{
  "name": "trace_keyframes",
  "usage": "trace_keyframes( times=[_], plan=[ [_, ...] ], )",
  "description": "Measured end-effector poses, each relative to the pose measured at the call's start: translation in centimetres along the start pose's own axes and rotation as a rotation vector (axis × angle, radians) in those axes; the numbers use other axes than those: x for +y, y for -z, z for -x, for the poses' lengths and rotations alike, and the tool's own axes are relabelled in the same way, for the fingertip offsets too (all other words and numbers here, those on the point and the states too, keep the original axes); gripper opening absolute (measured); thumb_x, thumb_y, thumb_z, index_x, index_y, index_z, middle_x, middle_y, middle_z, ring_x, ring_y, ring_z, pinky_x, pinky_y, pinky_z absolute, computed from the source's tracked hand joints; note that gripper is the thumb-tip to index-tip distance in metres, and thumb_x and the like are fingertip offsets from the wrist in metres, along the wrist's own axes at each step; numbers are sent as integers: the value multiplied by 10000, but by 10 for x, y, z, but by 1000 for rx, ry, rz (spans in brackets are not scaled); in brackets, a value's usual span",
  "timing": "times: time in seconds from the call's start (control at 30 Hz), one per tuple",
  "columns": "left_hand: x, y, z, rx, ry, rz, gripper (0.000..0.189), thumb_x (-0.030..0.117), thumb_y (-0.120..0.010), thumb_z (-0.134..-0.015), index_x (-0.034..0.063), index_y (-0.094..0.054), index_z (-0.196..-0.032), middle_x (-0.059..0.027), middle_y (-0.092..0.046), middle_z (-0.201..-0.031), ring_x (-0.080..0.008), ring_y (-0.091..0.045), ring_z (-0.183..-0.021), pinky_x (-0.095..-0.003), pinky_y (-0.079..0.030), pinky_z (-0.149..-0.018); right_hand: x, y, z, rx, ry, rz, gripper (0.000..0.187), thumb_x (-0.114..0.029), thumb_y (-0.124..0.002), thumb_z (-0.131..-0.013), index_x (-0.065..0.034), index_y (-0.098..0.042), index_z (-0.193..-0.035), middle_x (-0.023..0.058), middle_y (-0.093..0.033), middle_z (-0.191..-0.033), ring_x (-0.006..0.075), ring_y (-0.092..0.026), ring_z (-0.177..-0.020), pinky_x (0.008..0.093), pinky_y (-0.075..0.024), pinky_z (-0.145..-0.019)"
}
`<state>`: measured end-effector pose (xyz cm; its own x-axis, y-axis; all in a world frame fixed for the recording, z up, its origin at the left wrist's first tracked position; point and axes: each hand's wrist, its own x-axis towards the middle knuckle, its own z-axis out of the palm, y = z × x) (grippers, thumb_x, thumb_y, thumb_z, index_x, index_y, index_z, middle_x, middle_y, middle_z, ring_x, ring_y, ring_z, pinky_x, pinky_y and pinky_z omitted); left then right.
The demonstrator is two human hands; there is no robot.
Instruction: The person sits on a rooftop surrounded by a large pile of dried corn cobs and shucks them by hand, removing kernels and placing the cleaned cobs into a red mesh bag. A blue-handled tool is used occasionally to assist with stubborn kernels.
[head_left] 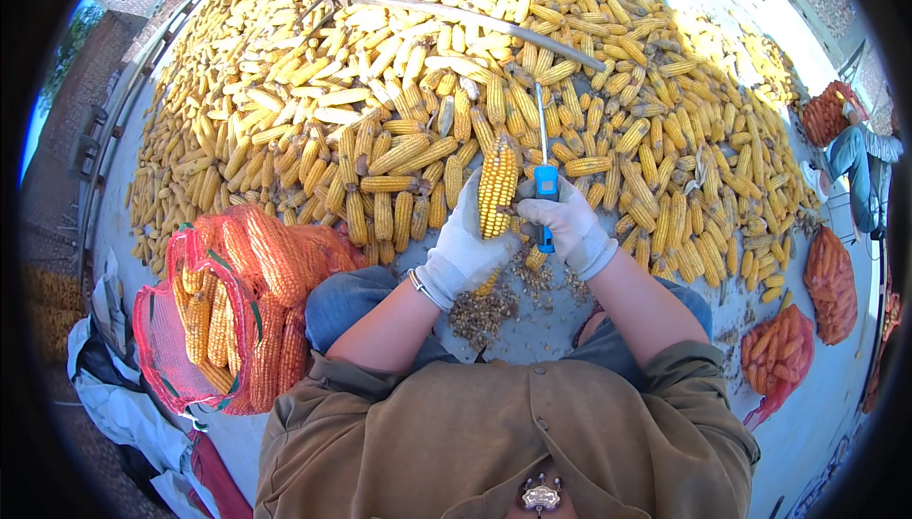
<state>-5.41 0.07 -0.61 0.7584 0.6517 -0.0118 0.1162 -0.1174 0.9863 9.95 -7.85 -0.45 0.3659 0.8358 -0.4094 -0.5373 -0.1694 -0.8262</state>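
My left hand (467, 241), in a pale work glove, grips an upright ear of corn (497, 188). Dark, damaged kernels show on the ear's lower right side. In my gloved right hand (570, 223) is a screwdriver (546, 184) with a blue and black handle, its metal shaft pointing away from me. The fingertips of that hand are close to the ear; whether they touch it I cannot tell. Beyond both hands spreads a large heap of husked corn ears (399, 156). Loose kernels and debris (484, 312) lie on the floor between my legs.
A red mesh sack (274, 255) of corn lies open at my left. A long-handled tool (470, 17) rests across the heap. Filled mesh sacks (830, 284) stand at right, where another person (858, 163) sits. Crumpled sheeting (125, 405) lies at lower left.
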Motion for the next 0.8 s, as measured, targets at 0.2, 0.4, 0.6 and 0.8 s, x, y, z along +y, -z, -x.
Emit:
trace_keyframes(
  times=[0.2,0.4,0.6,0.8],
  plan=[
    [-6,10,0,6,309,662,649,102,-690,-836,30,-370,-1395,-94,-608,-1105,-168,-626,-1007,-318,-525,-878,-7,-6,12,80,117,13,271,-315,-644,-948,-82,-585,-1073,-4,-627,-924,55,-552,-763,208,-472,-617],
    [2,6,-3,217,193,640,510,33,-707,-812,39,-451,-1254,-63,-605,-988,-164,-648,-816,-294,-563,-673,-22,0,46,-147,193,520,404,-270,-637,-948,-35,-546,-1264,20,-645,-972,74,-594,-820,235,-489,-712],
    [-17,20,-14,239,-34,276,620,25,-752,-789,4,-391,-1292,-54,-594,-1025,-94,-599,-858,-239,-527,-743,-25,7,52,-146,481,901,511,-210,-638,-924,-64,-491,-1391,145,-686,-1006,199,-677,-900,304,-506,-810],
    [-31,22,-18,375,-46,-37,785,35,-756,-779,-41,-297,-1411,-71,-578,-1111,-110,-596,-901,-247,-529,-778,-28,-1,60,-144,329,835,524,-207,-632,-928,-86,-479,-1415,148,-690,-999,218,-684,-880,307,-511,-792]
  ],
)
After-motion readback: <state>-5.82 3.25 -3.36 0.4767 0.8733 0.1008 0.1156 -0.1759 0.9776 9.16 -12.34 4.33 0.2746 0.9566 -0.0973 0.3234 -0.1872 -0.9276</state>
